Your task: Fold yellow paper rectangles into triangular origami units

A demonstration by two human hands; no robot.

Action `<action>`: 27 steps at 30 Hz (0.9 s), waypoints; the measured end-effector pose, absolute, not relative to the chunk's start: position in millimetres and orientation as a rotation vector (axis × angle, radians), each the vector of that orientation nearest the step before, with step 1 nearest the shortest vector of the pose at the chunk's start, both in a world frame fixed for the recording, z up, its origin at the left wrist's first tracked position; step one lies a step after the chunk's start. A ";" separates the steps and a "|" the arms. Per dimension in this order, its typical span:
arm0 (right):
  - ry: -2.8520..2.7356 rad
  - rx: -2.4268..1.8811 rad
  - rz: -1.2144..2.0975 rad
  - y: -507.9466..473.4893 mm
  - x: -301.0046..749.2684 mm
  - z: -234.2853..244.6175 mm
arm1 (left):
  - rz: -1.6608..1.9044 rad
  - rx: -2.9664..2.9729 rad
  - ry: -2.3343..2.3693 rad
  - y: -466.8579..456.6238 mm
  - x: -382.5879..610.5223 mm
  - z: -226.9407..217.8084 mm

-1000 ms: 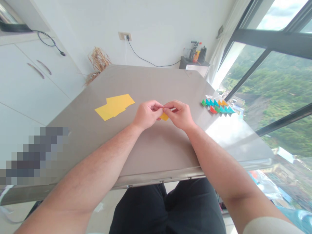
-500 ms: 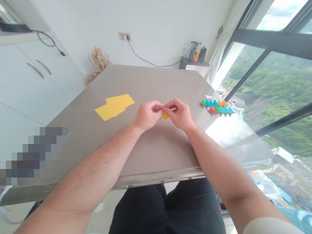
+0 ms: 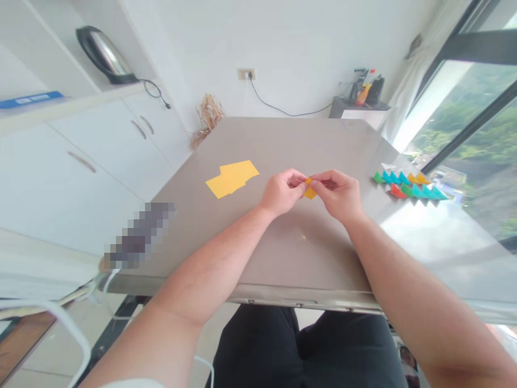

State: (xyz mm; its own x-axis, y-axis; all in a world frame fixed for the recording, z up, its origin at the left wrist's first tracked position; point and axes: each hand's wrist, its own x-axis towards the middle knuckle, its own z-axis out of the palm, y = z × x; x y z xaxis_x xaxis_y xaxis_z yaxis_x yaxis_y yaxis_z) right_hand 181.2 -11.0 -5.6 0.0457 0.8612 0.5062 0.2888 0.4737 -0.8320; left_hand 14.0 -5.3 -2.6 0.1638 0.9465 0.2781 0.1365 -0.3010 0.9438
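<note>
Between my hands, above the grey-brown table, is a small folded piece of yellow paper. My left hand pinches its left side between thumb and fingers. On the other side my right hand grips it the same way, thumb toward me. The fingertips cover much of the paper, so its exact folded shape is hard to see. Flat yellow paper sheets overlap one another on the table to the left of my hands.
Two rows of small folded paper boats in green, blue, orange and red stand at the right. A blurred-out dark object lies on the table's left edge. Behind the table, a low cabinet bears bottles. A kettle sits on the left counter.
The whole view has swung to the left, bringing the kettle into sight. Both hands keep hold of the yellow paper, and slightly more of it shows between the fingers.
</note>
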 end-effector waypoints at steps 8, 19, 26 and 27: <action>-1.521 -1.086 0.680 -8.0 183.4 -3.1 | 1.275 1.749 1.080 -2.8 12.7 -6.9; -1.495 -1.110 0.721 -9.9 180.2 -0.8 | 1.321 1.664 1.133 -2.8 13.2 -4.6; -1.475 -1.126 0.705 -7.1 180.0 -3.3 | 1.312 1.609 1.099 -5.5 14.8 -2.2; -1.473 -1.128 0.703 -7.1 180.1 -3.4 | 1.313 1.595 1.086 -6.5 15.1 -1.4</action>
